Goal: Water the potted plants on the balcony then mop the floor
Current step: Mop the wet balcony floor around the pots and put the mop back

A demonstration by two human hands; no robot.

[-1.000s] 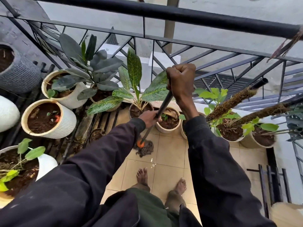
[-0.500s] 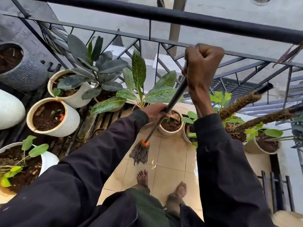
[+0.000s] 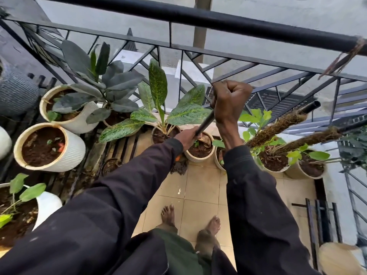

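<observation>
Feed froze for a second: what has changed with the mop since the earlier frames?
The grey string mop head slid forward over the beige floor tiles, toward the small white pot. Left hand and right hand still grip the black mop handle; nothing else moved.

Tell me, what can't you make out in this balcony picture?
All from the head view:
- Mop head: mostly hidden behind the left sleeve.
- Grey pot: cut off by the left edge.
- Tan round thing: cut off at the bottom-right corner, unidentifiable.
- Small pot: half hidden by the right sleeve.
</observation>
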